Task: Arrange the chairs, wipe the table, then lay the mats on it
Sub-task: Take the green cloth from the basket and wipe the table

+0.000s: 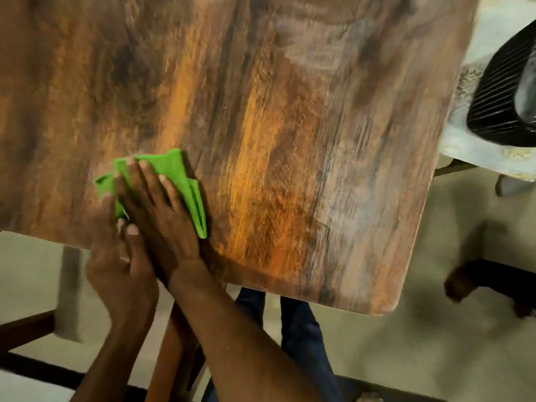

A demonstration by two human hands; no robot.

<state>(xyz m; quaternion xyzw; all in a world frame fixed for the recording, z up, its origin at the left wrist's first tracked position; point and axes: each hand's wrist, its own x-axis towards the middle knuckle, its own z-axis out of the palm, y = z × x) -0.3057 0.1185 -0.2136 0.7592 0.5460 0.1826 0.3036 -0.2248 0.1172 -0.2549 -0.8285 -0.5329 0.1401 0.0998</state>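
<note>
Pressed flat with straight fingers, right hand point(158, 210) on the folded bright green cloth point(177, 181); left hand point(121, 256) alongside, touching it, fingers on the cloth's left edge, exact grip unclear. Sitting near the front edge of the brown wood-grain tabletop point(290, 126), left of centre. Loads of bare wood right and beyond, rounded corner front-right.

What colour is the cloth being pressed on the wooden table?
Bright green: the folded cloth lies under the right hand, clearest in the head view.
</note>
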